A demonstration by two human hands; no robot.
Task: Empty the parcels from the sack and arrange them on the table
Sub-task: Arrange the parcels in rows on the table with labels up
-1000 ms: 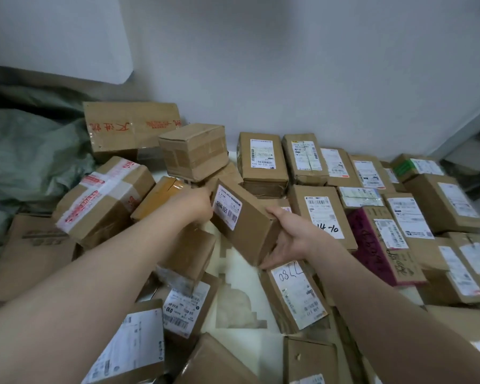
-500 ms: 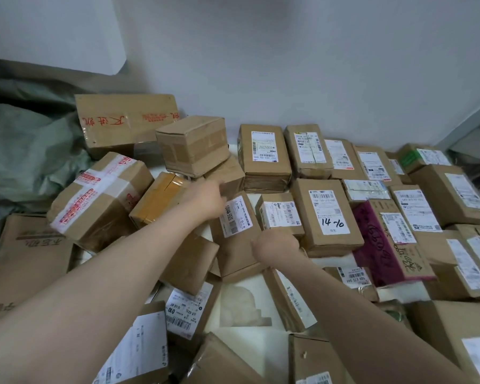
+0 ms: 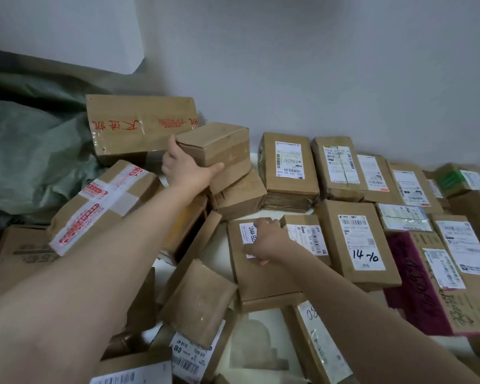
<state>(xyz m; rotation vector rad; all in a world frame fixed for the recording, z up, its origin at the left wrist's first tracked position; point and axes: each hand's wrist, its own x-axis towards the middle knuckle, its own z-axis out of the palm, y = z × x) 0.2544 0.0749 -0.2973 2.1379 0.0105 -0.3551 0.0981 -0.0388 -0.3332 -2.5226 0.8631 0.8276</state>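
Many brown cardboard parcels cover the white table. My left hand grips the near end of a plain taped box that sits on top of another parcel at the back. My right hand lies flat with fingers spread on the label of a flat parcel lying on the table beside a small labelled parcel. The green sack lies crumpled at the left behind the pile.
Labelled parcels stand in rows at the right, among them one marked "14-10" and a magenta one. A long box with red writing leans against the wall. A red-taped box and loose parcels crowd the left and front.
The parcel I held in both hands now lies flat on the table under my right hand. My left hand has let go of it and reached back to grip the plain taped box.
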